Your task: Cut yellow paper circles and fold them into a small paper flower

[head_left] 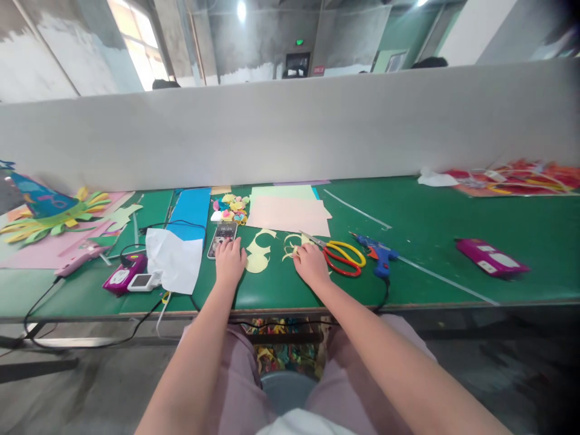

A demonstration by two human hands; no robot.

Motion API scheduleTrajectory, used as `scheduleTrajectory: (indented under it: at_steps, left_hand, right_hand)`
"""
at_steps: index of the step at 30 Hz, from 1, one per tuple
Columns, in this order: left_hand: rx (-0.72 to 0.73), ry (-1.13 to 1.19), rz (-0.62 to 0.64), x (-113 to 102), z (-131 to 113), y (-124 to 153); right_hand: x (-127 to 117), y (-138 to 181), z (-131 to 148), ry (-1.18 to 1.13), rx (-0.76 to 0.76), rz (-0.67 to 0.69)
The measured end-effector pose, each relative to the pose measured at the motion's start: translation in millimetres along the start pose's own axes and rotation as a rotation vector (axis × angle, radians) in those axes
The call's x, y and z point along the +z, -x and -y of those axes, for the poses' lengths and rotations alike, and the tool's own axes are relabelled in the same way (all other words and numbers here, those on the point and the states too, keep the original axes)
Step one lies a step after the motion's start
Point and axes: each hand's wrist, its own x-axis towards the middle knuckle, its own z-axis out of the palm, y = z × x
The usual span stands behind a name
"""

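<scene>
Pale yellow paper scraps [296, 240] are lying at my right fingers [304, 249], which are pointing down, bent; I cannot tell whether they are gripping any. My left fingers [225, 246] are resting uncurled on a phone [223, 232]. Yellow cut-outs [257, 262] are lying right of them; scissors [328, 245] are lying beside my right fingers.

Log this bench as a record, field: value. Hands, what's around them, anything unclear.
surface: green tabletop
left hand: at the lower part of the phone, beside pale yellow paper cutouts
right hand: over more cutouts, left of the scissors
right of scissors: blue glue gun
beyond hands: sheet stack, pink on top; small multicolored paper pieces
far left: blue cone hat
far right: purple device
unclear: whether the left fingertips touch the screen
</scene>
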Motion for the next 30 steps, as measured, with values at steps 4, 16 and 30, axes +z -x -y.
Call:
scheduleTrajectory:
  at_steps: [4, 16, 30]
  left_hand:
    - [0.016, 0.002, -0.013, 0.3, -0.2, 1.4]
    - [0.073, 0.093, -0.059, -2.5, 3.2, 1.8]
    - [0.082, 0.248, 0.095, -11.4, -17.8, 12.8]
  right_hand:
    - [0.4, -1.0, 1.1, -0.002, 0.051, -0.016]
    - [5.4, 6.2, -1.8, -0.04, -0.054, 0.074]
    - [-8.9, -3.0, 7.6, -0.195, 0.154, 0.208]
